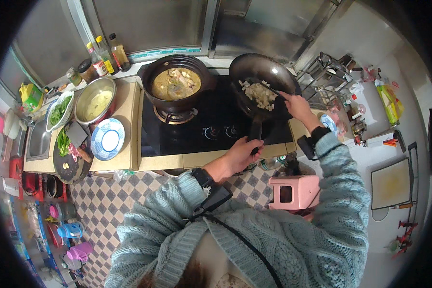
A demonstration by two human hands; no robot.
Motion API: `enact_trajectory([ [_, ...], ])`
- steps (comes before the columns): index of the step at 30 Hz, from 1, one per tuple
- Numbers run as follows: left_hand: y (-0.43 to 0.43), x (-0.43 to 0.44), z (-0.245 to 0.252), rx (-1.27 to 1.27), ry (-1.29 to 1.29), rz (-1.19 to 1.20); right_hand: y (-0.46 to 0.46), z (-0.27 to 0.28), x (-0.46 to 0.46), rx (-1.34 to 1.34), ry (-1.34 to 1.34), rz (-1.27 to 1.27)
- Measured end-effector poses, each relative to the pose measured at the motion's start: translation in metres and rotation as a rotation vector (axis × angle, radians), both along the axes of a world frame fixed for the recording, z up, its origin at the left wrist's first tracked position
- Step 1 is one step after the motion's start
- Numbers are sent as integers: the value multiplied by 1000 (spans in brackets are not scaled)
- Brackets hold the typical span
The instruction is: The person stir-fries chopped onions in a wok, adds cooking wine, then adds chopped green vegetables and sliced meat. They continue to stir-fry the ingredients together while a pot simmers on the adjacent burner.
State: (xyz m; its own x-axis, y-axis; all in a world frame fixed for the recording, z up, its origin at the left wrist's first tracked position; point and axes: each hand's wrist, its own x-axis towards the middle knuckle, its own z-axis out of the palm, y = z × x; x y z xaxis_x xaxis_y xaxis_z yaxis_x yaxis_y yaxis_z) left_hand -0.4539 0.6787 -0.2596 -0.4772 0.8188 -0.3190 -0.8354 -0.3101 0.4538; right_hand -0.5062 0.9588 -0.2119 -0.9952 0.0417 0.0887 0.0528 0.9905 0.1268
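Observation:
My left hand (243, 154) is closed around the handle of a dark wok (261, 66), which sits over the right side of a black glass cooktop (187, 138). In my right hand (301, 108) is the handle of a dark cooking utensil (269, 88); its far end is among the pale diced food (257, 94) in the wok. I cannot tell its exact kind. On the left burner stands a dark clay pot (146, 81) holding yellowish soup (174, 84) with chunks in it.
Left of the cooktop are a blue-patterned plate (98, 139), a steel bowl (106, 84), a white basket (70, 104) of greens and a round cutting board (65, 167) with a cleaver (76, 134). Sauce bottles (119, 54) line the sill. A wire rack (311, 84) stands right of the wok.

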Motion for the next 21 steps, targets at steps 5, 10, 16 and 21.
enact_trajectory([
  [5,-1,-3,3,-12,-26,-18,6,42,51,237,-83,-31],
  [10,-2,-3,4,-21,6,-38,-22,58,83,249,-128,-116],
  [16,-6,-1,6,-50,-4,-14,-16,17,71,14,24,-163],
  [21,-31,9,7,-138,-3,-190,-9,-3,63,-58,222,-162],
])
